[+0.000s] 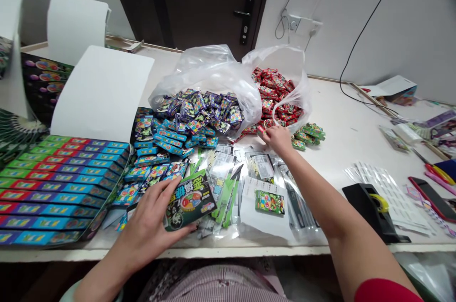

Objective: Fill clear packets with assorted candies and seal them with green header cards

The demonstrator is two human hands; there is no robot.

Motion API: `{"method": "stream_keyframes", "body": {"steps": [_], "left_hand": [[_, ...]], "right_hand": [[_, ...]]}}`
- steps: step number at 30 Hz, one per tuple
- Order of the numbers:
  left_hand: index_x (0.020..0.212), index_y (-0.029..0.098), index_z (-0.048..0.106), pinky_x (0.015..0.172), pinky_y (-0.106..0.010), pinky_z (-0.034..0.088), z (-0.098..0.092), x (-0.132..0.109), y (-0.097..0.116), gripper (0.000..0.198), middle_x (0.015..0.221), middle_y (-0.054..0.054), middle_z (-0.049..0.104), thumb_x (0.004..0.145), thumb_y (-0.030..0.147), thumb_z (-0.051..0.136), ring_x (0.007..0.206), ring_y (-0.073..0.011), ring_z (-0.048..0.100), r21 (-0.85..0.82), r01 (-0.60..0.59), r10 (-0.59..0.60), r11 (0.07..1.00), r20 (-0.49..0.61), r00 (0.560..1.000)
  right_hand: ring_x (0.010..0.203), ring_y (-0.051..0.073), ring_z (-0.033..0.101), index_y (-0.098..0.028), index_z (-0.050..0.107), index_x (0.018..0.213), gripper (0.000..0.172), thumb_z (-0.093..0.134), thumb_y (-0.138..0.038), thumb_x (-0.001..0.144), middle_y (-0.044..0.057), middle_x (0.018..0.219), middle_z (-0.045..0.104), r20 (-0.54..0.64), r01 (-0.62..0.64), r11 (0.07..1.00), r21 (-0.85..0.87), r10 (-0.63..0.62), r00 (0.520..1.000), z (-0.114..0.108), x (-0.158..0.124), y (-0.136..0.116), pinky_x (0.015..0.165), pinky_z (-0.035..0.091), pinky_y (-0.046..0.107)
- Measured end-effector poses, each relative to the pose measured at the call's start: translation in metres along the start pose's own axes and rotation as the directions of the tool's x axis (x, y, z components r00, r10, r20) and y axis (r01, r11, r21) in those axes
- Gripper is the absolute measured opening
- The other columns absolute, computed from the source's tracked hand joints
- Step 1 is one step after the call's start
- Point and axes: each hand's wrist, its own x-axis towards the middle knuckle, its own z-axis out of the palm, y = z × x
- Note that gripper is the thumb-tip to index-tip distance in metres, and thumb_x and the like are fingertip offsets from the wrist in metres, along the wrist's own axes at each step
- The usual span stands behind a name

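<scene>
My left hand (pixel 151 216) grips a dark printed candy packet (pixel 192 198) by its left end, fingers along the top and thumb below. My right hand (pixel 278 139) reaches to the mouth of a plastic bag of small red boxes (pixel 276 90), its fingertips pinched on a small red box (pixel 261 128). Right of that hand lie several small green boxes (pixel 309 135). Between my arms, a green box (pixel 270 202) rests on white paper (pixel 249 221), among clear printed sleeves (pixel 223 174). Small purple boxes (pixel 199 107) spill from another bag, with blue boxes (pixel 169 139) in front.
On the left stands an open display carton (pixel 103 93) with rows of coloured boxes (pixel 60 188). A black tape dispenser (pixel 372 212), sticker sheets (pixel 392 193), a phone (pixel 432 200) and scissors (pixel 432 169) lie at right. Behind the table are a dark door (pixel 192 3) and a wall.
</scene>
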Motion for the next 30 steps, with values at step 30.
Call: {"method": "stream_keyframes", "body": {"steps": [30], "left_hand": [[0.148, 0.014, 0.025, 0.101, -0.052, 0.041, -0.007, -0.006, 0.022, 0.100, 0.128, -0.020, 0.046, 0.071, 0.051, 0.075, 0.120, -0.0360, 0.045, 0.008, -0.057, 0.057, 0.998, -0.028, 0.998]], "right_hand": [[0.060, 0.011, 0.047, -0.023, 0.059, 0.112, 0.030, 0.062, -0.035, 0.084, -0.004, 0.069, 0.053, 0.269, -0.045, 0.732, 0.679, -0.191, 0.944, -0.025, -0.150, -0.122, 0.055, 0.039, 0.025]]}}
